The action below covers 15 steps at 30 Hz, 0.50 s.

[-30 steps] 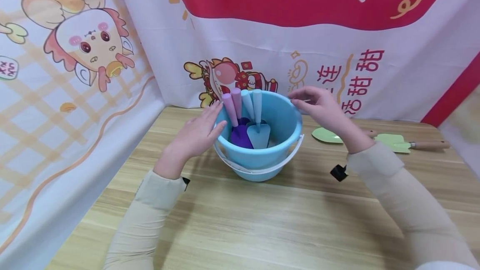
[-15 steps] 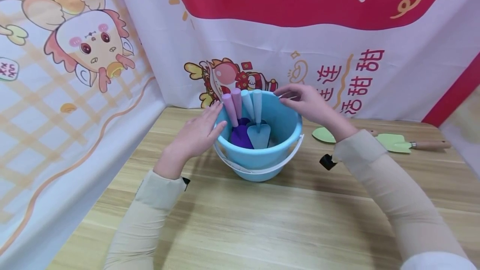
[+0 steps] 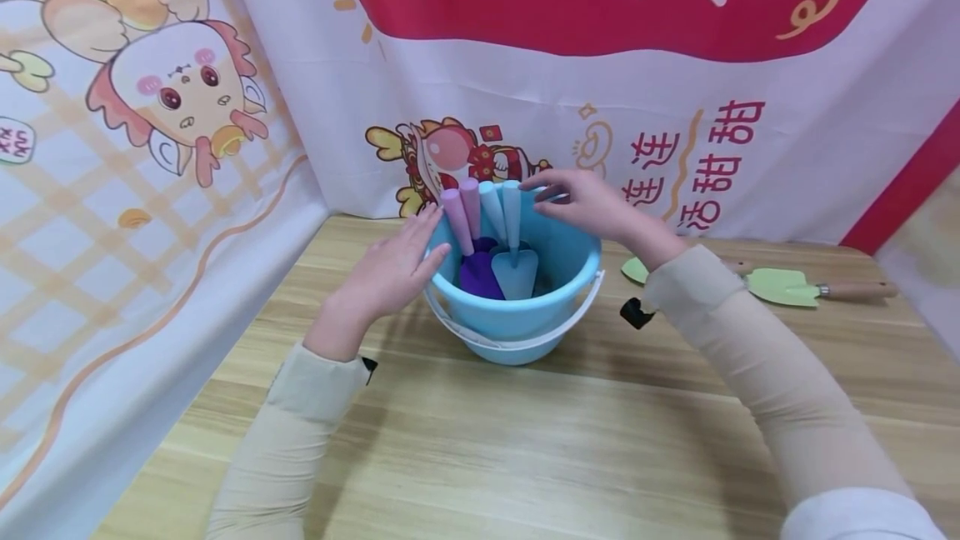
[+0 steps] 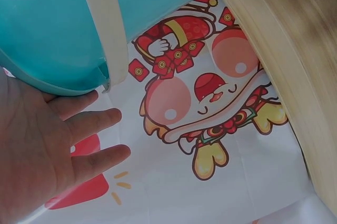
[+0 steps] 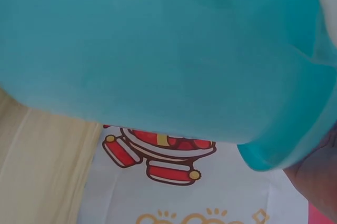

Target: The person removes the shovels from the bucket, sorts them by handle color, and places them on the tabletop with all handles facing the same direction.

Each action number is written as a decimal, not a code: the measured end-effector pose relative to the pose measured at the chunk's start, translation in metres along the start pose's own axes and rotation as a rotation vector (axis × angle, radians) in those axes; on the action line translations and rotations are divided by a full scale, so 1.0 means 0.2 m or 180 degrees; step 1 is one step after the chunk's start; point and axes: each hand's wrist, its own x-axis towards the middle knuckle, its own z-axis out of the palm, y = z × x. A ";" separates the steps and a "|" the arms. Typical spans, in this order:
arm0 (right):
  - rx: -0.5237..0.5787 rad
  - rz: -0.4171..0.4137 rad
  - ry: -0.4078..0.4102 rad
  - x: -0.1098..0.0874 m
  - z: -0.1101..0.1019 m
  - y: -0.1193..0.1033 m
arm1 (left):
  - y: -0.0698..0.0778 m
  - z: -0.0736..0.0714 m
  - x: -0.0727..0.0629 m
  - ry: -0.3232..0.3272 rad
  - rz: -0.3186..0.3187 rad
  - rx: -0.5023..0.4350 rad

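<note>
A light blue bucket (image 3: 517,319) with a white handle (image 3: 517,346) stands upright on the table. Inside it lean two purple trowels (image 3: 480,275) with pink handles and two blue trowels (image 3: 514,273) with pale blue handles. My left hand (image 3: 393,261) rests at the bucket's left rim, fingers extended; in the left wrist view three of them stretch past the rim. Over the bucket's back right rim hovers my right hand (image 3: 581,200), fingers loosely bent, fingertips right at the top of a blue trowel's handle. In the right wrist view the bucket wall hides most of that hand.
Two light green trowels lie on the wooden table (image 3: 465,448) to the right; the nearer one (image 3: 783,287) has a wooden handle, the other (image 3: 634,270) is partly behind the right forearm. A printed cloth (image 3: 465,73) hangs behind the bucket, another (image 3: 150,215) along the left.
My right hand has moved left from the bucket's right rim toward the blue trowel handles. My left hand stays at the left rim, and the bucket has not moved.
</note>
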 end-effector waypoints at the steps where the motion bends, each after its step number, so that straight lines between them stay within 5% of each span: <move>1: -0.0008 0.0000 -0.0010 0.01 0.00 0.00 | 0.00 0.00 0.00 0.0004 -0.0004 -0.0005; 15: -0.0072 -0.0157 -0.0144 0.08 0.03 0.00 | 0.00 0.00 0.00 0.0010 0.0034 0.0022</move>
